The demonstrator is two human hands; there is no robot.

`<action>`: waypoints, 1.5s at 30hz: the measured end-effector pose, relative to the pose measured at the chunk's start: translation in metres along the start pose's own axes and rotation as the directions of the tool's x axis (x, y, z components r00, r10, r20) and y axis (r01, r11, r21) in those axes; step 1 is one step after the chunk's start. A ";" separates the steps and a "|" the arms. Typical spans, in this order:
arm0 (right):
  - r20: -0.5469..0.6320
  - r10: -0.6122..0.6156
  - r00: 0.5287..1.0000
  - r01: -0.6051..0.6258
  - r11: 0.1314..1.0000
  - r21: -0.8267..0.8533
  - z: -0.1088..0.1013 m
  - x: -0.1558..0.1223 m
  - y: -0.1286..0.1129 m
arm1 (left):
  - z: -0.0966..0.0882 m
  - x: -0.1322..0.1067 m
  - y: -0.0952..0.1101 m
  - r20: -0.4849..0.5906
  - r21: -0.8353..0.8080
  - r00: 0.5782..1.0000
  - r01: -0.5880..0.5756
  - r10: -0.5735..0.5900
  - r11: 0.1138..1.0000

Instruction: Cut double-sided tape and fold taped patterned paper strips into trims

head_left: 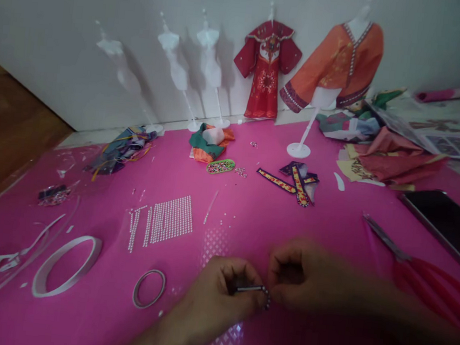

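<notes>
My left hand pinches a small dark strip with a white line along it and a short row of pearl-like beads curling down at its right end. Beside it, my right hand has its thumb and fingers drawn together close to the beaded end. What those right fingertips grip, if anything, is too blurred to tell. Up and to the left lies a sheet of stick-on pearls in rows. Two dark-edged yellow patterned trims lie crossed farther back.
Red-handled scissors and a phone lie at right. Two tape rolls, one wide and one narrow, are at left. A green tray holds beads. Dress forms stand along the wall, two wearing a red robe and an orange top.
</notes>
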State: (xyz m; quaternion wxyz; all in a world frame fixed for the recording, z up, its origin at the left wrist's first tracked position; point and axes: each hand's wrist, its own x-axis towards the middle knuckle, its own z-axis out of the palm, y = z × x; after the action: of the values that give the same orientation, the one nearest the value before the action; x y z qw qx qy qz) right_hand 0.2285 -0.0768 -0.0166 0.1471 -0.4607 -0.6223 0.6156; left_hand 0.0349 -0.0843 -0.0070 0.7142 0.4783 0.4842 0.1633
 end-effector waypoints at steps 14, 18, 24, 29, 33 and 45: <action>0.040 -0.014 0.999 0.011 0.998 0.067 0.000 0.002 0.005 | -0.001 -0.002 0.001 0.010 0.006 1.000 -0.009 0.009 1.000; 0.053 0.034 0.998 -0.041 0.990 0.135 -0.004 0.001 -0.001 | -0.005 -0.002 0.004 0.008 -0.003 1.000 0.006 -0.006 1.000; 0.103 0.020 0.994 -0.041 0.978 0.205 -0.007 0.002 -0.005 | -0.007 -0.001 0.002 0.002 0.025 1.000 -0.024 0.024 0.999; 0.057 -0.015 0.998 0.004 0.982 0.191 -0.006 0.008 0.005 | -0.008 -0.001 0.002 0.035 -0.003 0.999 0.010 -0.010 1.000; 0.018 -0.003 1.000 -0.002 0.970 0.243 -0.008 0.007 0.004 | -0.010 0.000 0.003 0.028 -0.012 1.000 -0.003 0.004 1.000; 0.056 -0.015 0.998 -0.002 0.955 0.296 -0.007 0.006 0.002 | -0.020 0.004 -0.005 0.006 -0.174 0.994 -0.105 0.108 0.979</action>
State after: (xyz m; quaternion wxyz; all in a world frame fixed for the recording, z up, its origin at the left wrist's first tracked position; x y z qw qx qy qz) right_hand 0.2317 -0.0684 -0.0187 0.1984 -0.4135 -0.5286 0.7143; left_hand 0.0190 -0.0733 -0.0146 0.7472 0.4408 0.4362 0.2390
